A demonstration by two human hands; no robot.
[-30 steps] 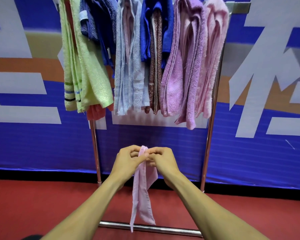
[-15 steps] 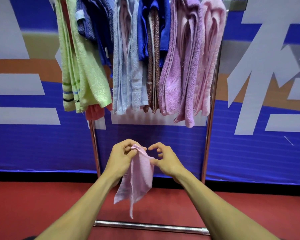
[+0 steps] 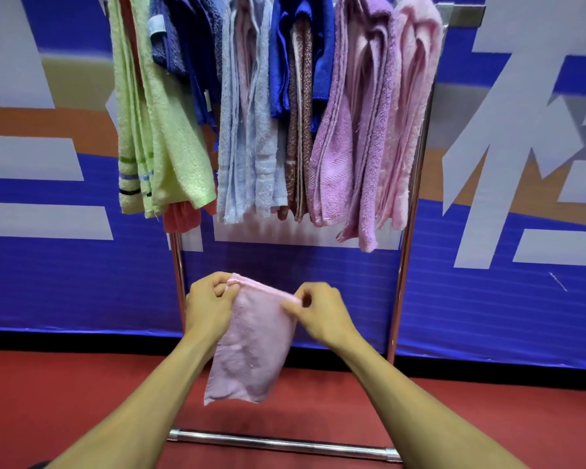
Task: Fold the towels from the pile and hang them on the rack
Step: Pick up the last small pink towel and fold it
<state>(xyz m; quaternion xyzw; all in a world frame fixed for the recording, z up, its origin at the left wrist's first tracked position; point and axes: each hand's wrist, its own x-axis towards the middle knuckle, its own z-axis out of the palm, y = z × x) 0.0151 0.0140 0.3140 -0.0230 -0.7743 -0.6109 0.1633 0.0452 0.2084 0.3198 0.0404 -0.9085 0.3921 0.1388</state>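
Observation:
A small pale pink towel [image 3: 251,346] hangs flat in front of me, spread between both hands. My left hand [image 3: 208,306] pinches its upper left corner and my right hand [image 3: 322,311] pinches its upper right corner. Behind them stands a chrome rack [image 3: 407,252], whose top rail is packed with several folded towels: green [image 3: 170,137], dark blue [image 3: 190,52], light blue [image 3: 247,147], royal blue [image 3: 322,52], purple [image 3: 345,147] and pink [image 3: 410,123]. The pile is out of view.
The rack's bottom bar [image 3: 285,445] lies across the red floor [image 3: 487,411] just under my forearms. A blue banner wall [image 3: 65,282] with large grey characters stands close behind the rack.
The towel was bunched into a narrow strip between my touching hands. My hands have moved apart and the towel is now spread out flat between them.

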